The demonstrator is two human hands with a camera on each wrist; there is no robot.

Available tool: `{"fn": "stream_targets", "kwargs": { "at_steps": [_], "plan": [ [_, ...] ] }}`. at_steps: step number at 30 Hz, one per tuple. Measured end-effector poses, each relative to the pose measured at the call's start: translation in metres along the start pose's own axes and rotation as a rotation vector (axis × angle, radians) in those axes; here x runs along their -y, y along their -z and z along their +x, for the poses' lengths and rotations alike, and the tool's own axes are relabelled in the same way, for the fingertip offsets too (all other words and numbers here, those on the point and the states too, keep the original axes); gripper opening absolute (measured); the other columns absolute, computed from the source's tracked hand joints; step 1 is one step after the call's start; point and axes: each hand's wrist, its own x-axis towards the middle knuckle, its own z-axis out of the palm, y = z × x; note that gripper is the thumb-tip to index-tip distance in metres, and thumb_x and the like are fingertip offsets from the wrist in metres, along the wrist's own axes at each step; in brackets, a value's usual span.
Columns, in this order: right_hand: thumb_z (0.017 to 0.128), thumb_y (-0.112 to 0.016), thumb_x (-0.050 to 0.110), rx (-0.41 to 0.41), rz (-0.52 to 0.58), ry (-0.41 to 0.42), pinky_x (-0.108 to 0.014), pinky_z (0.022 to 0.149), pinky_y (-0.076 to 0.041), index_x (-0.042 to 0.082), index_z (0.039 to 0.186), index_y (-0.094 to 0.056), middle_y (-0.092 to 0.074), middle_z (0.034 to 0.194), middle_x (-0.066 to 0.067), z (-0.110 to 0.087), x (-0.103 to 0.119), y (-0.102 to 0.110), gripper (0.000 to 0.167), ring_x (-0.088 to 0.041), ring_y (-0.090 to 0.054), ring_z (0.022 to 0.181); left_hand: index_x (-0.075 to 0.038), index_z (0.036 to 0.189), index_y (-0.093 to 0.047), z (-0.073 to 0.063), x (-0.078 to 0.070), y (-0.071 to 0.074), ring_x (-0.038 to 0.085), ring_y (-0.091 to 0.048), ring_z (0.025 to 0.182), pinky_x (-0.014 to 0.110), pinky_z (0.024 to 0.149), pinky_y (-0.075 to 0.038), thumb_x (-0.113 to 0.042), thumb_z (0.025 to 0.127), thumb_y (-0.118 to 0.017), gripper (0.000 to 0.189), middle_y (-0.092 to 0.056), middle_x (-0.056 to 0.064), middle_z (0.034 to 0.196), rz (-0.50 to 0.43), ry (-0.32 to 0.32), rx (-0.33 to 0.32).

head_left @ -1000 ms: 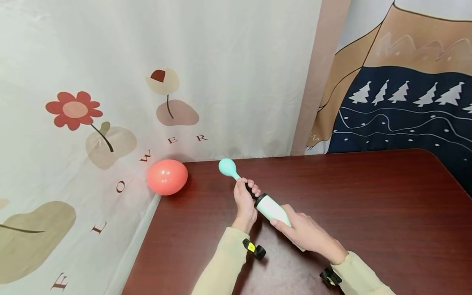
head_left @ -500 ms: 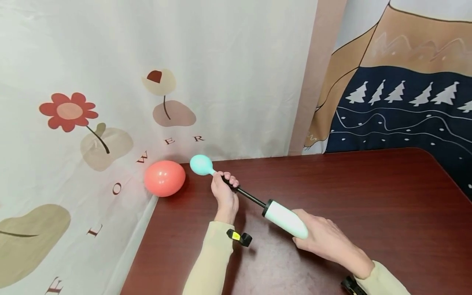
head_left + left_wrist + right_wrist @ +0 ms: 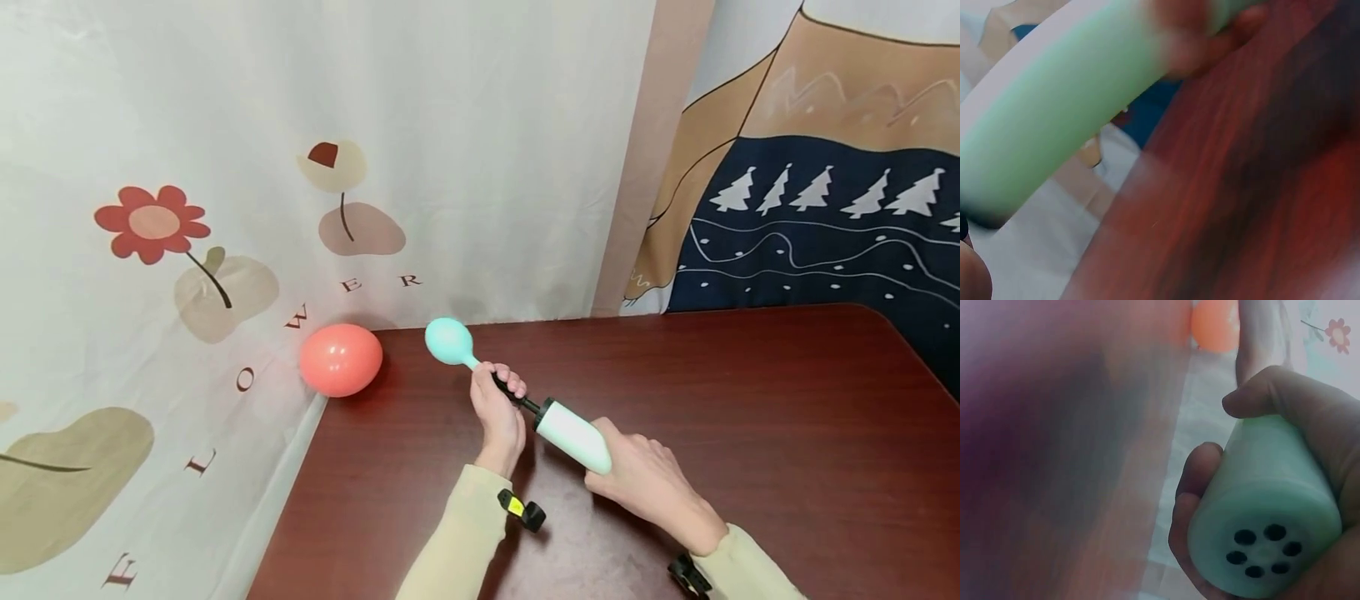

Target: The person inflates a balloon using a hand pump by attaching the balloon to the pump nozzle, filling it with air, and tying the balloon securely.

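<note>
A small turquoise balloon [image 3: 449, 341], partly inflated, sits on the black nozzle end of a balloon pump [image 3: 573, 436]. My left hand [image 3: 497, 412] grips that black end and the balloon's neck. Around the pump's pale green barrel wraps my right hand [image 3: 648, 483]; a short stretch of black rod shows between the two hands. The right wrist view gives the barrel's rounded end [image 3: 1266, 547], pierced by several dark holes, with fingers and thumb curled about it. Blurred in the left wrist view, the barrel [image 3: 1054, 119] crosses the upper left.
A coral-red inflated balloon [image 3: 341, 360] rests at the back left corner of the dark red wooden table [image 3: 750, 417], against a white flower-print curtain [image 3: 487, 167]. A navy cloth with white trees [image 3: 817, 225] hangs at the back right.
The barrel first slid away from my left hand, baring the rod, then came back close to it. The turquoise balloon looks larger than a second ago. The coral balloon stays put.
</note>
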Motion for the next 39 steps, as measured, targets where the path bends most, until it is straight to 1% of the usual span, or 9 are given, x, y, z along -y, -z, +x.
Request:
{"fn": "stream_targets", "kwargs": {
  "at_steps": [3,7,12,17,20,26,30,34,39],
  "plan": [
    [0.072,-0.079,0.022,-0.019,0.004,0.006,-0.034,0.048,-0.039,0.015,0.119,-0.061,-0.059,0.071,0.005,0.006,0.006,-0.004,0.051,-0.015,-0.048,0.054,-0.012,0.086,-0.043,-0.006,0.005,-0.002,0.007,-0.043,0.053,0.017,0.050,-0.038,-0.016,0.112,-0.031,0.029,-0.045,-0.001,0.072,0.041,0.028,0.018],
    [0.075,-0.079,0.022,-0.009,0.040,-0.002,-0.034,0.049,-0.040,0.014,0.120,-0.061,-0.060,0.072,0.005,0.006,0.009,-0.009,0.049,-0.015,-0.048,0.054,-0.012,0.086,-0.043,-0.002,0.006,-0.001,0.007,-0.044,0.052,0.017,0.049,-0.038,-0.017,0.112,-0.033,0.028,-0.046,-0.002,0.071,0.088,0.055,-0.004],
    [0.080,-0.081,0.028,0.017,0.069,-0.009,-0.034,0.053,-0.044,0.013,0.125,-0.061,-0.064,0.079,0.004,-0.002,0.010,-0.010,0.052,-0.012,-0.052,0.058,-0.013,0.088,-0.042,0.014,-0.004,0.006,0.007,-0.043,0.050,0.017,0.046,-0.037,-0.016,0.111,-0.033,0.025,-0.046,-0.001,0.069,0.101,0.087,-0.057],
    [0.080,-0.084,0.033,0.059,0.057,-0.012,-0.032,0.055,-0.044,0.018,0.126,-0.061,-0.065,0.081,0.007,-0.018,0.004,0.001,0.053,-0.008,-0.053,0.060,-0.013,0.090,-0.042,0.033,-0.020,0.016,0.006,-0.042,0.051,0.015,0.046,-0.036,-0.015,0.111,-0.034,0.024,-0.045,-0.001,0.070,0.050,0.045,-0.116],
    [0.080,-0.084,0.032,0.066,0.057,0.015,-0.030,0.055,-0.043,0.020,0.124,-0.061,-0.065,0.081,0.010,-0.026,-0.003,0.007,0.051,-0.005,-0.052,0.061,-0.013,0.090,-0.042,0.036,-0.025,0.019,0.007,-0.042,0.052,0.015,0.047,-0.036,-0.016,0.111,-0.034,0.023,-0.044,-0.001,0.071,0.024,0.050,-0.113],
    [0.080,-0.083,0.030,0.054,0.054,0.085,-0.026,0.054,-0.041,0.019,0.117,-0.060,-0.061,0.078,0.013,-0.027,-0.015,0.005,0.045,-0.002,-0.049,0.061,-0.012,0.088,-0.041,0.022,-0.015,0.019,0.008,-0.041,0.053,0.016,0.048,-0.036,-0.015,0.112,-0.033,0.026,-0.044,0.000,0.072,-0.009,0.074,-0.095],
    [0.084,-0.082,0.035,0.053,0.047,0.060,-0.028,0.053,-0.041,0.017,0.121,-0.060,-0.060,0.076,0.011,-0.019,-0.010,-0.003,0.047,-0.004,-0.049,0.059,-0.012,0.089,-0.042,0.010,-0.006,0.014,0.007,-0.042,0.053,0.015,0.049,-0.036,-0.012,0.110,-0.035,0.022,-0.045,0.000,0.072,-0.005,0.055,-0.054],
    [0.085,-0.081,0.036,0.043,0.046,0.032,-0.032,0.053,-0.041,0.013,0.122,-0.059,-0.059,0.075,0.007,-0.009,-0.002,-0.007,0.048,-0.008,-0.049,0.059,-0.012,0.089,-0.042,-0.003,0.003,0.006,0.008,-0.044,0.054,0.016,0.050,-0.039,-0.014,0.109,-0.036,0.021,-0.046,-0.001,0.073,0.050,0.071,0.007],
    [0.084,-0.082,0.034,0.041,0.052,0.020,-0.034,0.052,-0.041,0.010,0.123,-0.059,-0.060,0.076,0.004,0.000,0.008,-0.011,0.051,-0.012,-0.050,0.059,-0.013,0.090,-0.042,-0.010,0.008,0.006,0.008,-0.045,0.053,0.017,0.050,-0.040,-0.017,0.111,-0.036,0.023,-0.046,-0.001,0.072,0.101,0.076,-0.008]
  ]
}}
